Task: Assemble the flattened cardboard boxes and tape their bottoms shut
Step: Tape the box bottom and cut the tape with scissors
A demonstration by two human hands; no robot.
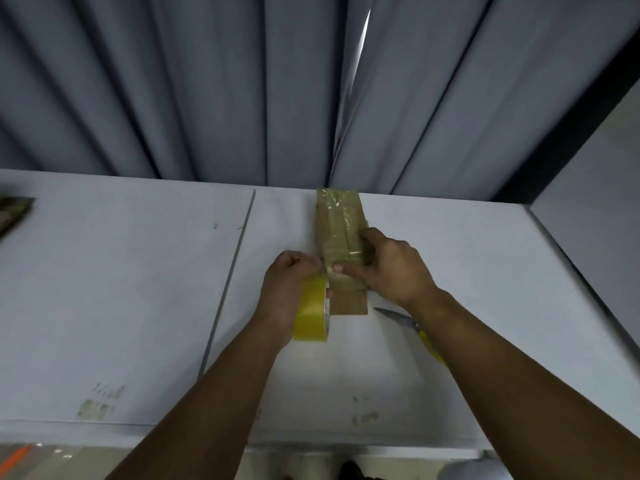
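Box (pixel 341 223) by far table (pixel 138 289) edge; L hand (pixel 287 289) grips tape (pixel 310 313), R hand (pixel 391 268) box.

White table (pixel 138 306): cardboard box (pixel 337 216), scissors (pixel 391 314) on it.

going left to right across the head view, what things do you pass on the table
dark flat thing at the left edge → table seam → yellow tape roll → cardboard box → scissors
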